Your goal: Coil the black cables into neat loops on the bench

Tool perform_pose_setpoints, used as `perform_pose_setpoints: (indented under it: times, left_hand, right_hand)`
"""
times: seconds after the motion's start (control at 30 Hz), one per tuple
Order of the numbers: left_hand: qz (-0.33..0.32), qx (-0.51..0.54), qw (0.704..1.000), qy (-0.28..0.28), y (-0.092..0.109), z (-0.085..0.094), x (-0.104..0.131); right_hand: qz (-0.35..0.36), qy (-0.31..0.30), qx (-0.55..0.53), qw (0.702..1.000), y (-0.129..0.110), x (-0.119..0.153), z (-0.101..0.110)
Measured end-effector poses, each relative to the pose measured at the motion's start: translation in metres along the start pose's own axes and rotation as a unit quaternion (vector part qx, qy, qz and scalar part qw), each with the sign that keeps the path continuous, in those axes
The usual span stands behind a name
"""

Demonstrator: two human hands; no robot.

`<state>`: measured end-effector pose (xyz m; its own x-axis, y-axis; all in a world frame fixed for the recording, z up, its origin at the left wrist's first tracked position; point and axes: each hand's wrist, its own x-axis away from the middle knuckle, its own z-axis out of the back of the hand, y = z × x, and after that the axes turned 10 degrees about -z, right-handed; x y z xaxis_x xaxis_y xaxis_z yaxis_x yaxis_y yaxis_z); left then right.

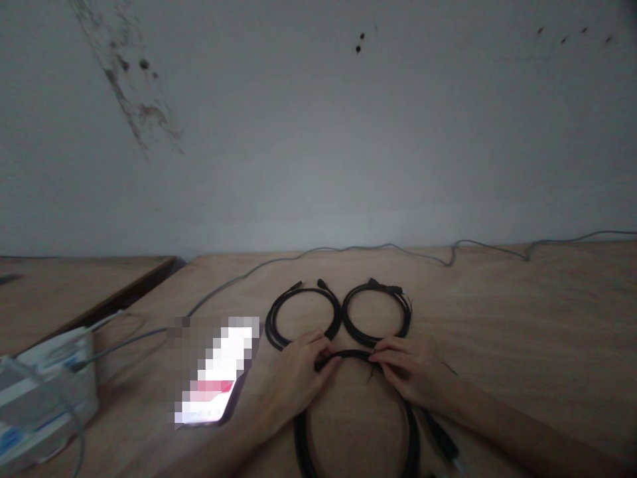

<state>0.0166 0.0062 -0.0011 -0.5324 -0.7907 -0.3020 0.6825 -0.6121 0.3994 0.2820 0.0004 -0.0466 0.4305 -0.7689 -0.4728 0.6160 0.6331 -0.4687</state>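
Note:
A large coil of black cable (413, 438) lies on the table nearest me, its lower part cut off by the frame edge. At the top of this loop, my left hand (306, 368) pinches the cable on the left side. My right hand (411, 365) grips the same loop on the right, fingers closed on it. A black plug (442, 438) with a pale metal end sticks out below my right wrist. Just beyond my hands lie two smaller coiled black cables, a left coil (269, 318) and a right coil (346, 322), side by side with their connectors at the far side.
A lit phone (226, 372), partly blurred out, lies left of my left arm. Farther left stands a white power strip or box (74, 372) with cords. A thin grey cord (279, 259) runs along the back of the wooden table (522, 318) by the wall.

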Motion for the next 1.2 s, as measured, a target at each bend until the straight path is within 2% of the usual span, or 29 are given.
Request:
perform_pose_setpoints:
  times: [0.1,0.2,0.4,0.57,0.9,1.2]
  left_hand:
    - [0.000,0.004,1.000,-0.002,0.002,0.001,-0.001]
    - [0.004,0.006,1.000,-0.007,0.003,0.003,-0.002]
    - [-0.001,0.007,1.000,-0.001,0.001,0.001,-0.001]
    - [-0.006,0.009,1.000,-0.003,0.001,0.001,-0.001]
    - [-0.004,0.009,1.000,0.000,0.002,0.002,-0.001]
    - [-0.005,0.009,1.000,-0.006,0.005,0.004,-0.001]
  right_hand:
    - [0.030,0.007,0.016,0.999,-0.005,0.000,0.002]
    - [0.025,0.013,0.017,0.999,-0.009,0.000,0.005]
    - [0.020,-0.022,0.049,0.998,-0.008,0.002,0.001]
    - [0.011,-0.009,0.067,0.998,-0.005,0.004,-0.003]
    - [-0.044,-0.020,0.034,0.998,-0.004,-0.001,-0.001]
    - [-0.033,-0.029,0.002,0.999,-0.020,-0.005,0.012]
